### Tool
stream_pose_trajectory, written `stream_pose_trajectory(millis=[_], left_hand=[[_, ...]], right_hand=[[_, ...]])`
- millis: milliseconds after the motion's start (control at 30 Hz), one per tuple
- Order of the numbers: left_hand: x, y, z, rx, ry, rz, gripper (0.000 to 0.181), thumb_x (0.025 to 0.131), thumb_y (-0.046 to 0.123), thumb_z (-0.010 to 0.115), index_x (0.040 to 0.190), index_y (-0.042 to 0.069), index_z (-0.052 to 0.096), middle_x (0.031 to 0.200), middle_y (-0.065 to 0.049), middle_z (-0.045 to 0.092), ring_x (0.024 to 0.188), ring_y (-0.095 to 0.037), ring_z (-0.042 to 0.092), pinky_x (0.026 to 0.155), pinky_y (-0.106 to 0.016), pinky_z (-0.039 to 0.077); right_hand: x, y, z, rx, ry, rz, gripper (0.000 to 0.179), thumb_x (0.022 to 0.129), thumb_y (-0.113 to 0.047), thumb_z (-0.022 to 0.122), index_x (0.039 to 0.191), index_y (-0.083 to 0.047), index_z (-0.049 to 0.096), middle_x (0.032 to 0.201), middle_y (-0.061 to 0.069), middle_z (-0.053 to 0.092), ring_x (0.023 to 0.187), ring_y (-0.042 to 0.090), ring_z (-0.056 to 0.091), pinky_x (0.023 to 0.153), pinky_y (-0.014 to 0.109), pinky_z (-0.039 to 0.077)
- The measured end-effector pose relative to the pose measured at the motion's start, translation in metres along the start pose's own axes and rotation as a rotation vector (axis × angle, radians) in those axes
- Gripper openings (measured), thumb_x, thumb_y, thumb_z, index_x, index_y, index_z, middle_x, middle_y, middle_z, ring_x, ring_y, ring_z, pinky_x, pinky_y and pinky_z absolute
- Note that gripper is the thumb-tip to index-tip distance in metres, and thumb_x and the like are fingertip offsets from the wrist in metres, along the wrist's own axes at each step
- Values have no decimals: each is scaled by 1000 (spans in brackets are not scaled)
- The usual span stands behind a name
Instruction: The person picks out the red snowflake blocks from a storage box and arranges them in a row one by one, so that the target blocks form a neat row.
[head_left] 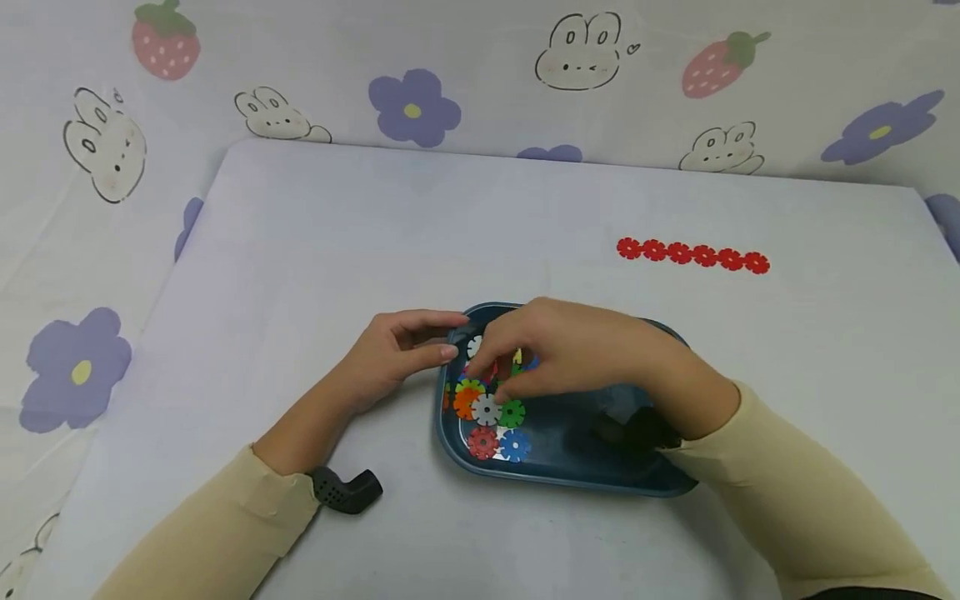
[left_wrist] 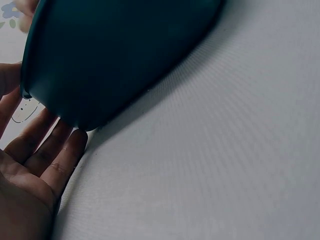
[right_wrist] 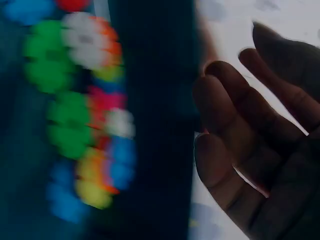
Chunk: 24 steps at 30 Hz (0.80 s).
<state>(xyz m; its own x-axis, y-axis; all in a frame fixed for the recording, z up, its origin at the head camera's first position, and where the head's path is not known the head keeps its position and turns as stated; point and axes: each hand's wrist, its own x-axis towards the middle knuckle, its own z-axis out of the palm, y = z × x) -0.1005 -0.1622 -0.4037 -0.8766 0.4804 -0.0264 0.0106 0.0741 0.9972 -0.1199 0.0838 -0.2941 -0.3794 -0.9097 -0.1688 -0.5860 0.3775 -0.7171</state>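
Observation:
A dark blue-green tray [head_left: 570,479] sits on the white table, with several flower-shaped plastic discs at its left end: a white disc [head_left: 487,409], a green disc [head_left: 513,413], a red disc [head_left: 483,442] and a blue disc [head_left: 515,445] among them. My left hand [head_left: 386,354] rests on the tray's left end, thumb and forefinger at the rim, its other fingers [left_wrist: 62,162] straight against the outer wall. Over the discs, my right hand [head_left: 570,346] hovers palm down. Its fingers [right_wrist: 215,107] bend loosely with a gap before the thumb, and nothing shows between them. It hides part of the pile.
Beyond the tray, toward the back right, a row of joined red discs [head_left: 692,254] lies on the white tabletop [head_left: 375,225]. A black wrist device [head_left: 348,492] sits by the left sleeve. Patterned cloth [head_left: 480,83] hangs behind the table's back edge.

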Motion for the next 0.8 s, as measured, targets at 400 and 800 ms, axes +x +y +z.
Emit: stream_pose_trajectory(millis=[400,800], left_hand=[[2,0,1,-30,-12,7,37,92,10,67,128,3,63,133,-10,62,118,-22,61,94,-26,52],[1,0,0,-28,-4,3,37,92,11,68,128,2,63,133,-10,62,121,-21,59,95,-25,50]], right_hand=[[30,16,47,-137,-263,159,38,81,-28,82,117,-19,72,96,-9,68,87,9,56,74,23,51],[35,17,53,-215,-218,155,17,81,-23,82,90,-20,68,78,-11,61,76,8,56,65,21,50]])
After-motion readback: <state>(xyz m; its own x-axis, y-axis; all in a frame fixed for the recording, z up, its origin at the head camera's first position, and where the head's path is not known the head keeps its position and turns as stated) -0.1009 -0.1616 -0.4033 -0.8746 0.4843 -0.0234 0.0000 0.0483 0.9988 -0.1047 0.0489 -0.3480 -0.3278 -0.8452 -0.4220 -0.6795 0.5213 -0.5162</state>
